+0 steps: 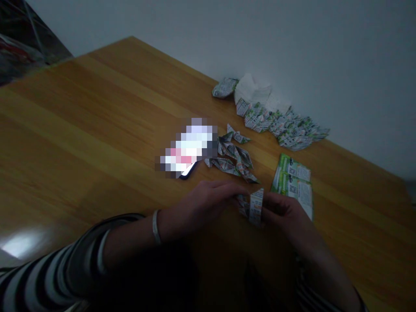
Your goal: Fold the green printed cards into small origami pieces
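In the head view my left hand (208, 201) is closed, its fingertips on folded printed paper near the table's front edge. My right hand (287, 214) grips the right side of the upright folded paper (256, 206) between thumb and fingers. Whether it is a single piece or two joined ones, I cannot tell. Just beyond my hands lie several loose folded paper pieces (238, 154), pointed and printed in grey and green. A stack of flat printed leaflets (295, 182) sits beyond my right hand, its near corner partly covered by it.
A phone (190, 149) with a lit, blurred screen lies left of the loose pieces. Along the wall (308, 56) runs a row of nested folded paper (286, 125), with white crumpled paper (251, 91) and a printed paper bundle (224, 88). The wooden table (81, 112) meets this wall.
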A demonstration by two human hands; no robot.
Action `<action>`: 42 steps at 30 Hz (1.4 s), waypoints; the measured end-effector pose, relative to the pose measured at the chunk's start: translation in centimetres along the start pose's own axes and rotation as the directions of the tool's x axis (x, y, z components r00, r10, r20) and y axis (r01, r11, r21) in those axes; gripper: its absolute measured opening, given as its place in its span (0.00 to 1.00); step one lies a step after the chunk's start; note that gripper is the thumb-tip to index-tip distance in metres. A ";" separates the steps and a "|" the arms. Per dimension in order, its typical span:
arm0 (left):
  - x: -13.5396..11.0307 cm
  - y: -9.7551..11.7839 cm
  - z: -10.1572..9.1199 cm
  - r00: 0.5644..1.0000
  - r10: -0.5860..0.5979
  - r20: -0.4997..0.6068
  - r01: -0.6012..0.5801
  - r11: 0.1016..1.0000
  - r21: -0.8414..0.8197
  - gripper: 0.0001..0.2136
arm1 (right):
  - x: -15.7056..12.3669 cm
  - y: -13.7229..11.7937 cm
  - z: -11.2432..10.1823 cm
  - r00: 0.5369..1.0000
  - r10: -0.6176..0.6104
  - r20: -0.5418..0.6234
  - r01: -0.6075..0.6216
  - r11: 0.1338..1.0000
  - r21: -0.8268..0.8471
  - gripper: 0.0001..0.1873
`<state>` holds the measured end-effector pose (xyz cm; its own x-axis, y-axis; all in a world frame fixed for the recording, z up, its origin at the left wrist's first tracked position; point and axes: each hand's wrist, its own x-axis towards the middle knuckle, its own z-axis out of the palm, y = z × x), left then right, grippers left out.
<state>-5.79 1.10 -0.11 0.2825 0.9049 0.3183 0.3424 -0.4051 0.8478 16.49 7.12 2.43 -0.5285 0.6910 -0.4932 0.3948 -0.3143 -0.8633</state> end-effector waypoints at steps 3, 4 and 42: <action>-0.1 0.4 -0.3 0.999 -0.011 0.047 0.010 0.999 0.035 0.16 | -0.2 -0.2 0.1 0.999 -0.022 -0.027 0.021 0.998 -0.066 0.14; -0.1 0.5 -0.4 0.998 -0.016 0.065 0.013 0.999 0.047 0.15 | -0.2 -0.1 0.1 0.999 -0.035 -0.028 0.033 0.995 -0.090 0.13; -0.3 1.9 2.3 0.962 -0.259 0.081 0.270 0.881 -0.388 0.15 | -0.5 -0.2 6.2 0.845 -0.446 -0.294 0.248 0.815 -0.523 0.06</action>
<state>-3.14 -0.22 0.39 0.2557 0.9653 0.0525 0.0302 -0.0622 0.9976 12.06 2.80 2.20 -0.4018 0.9157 -0.0007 0.5839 0.2556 -0.7705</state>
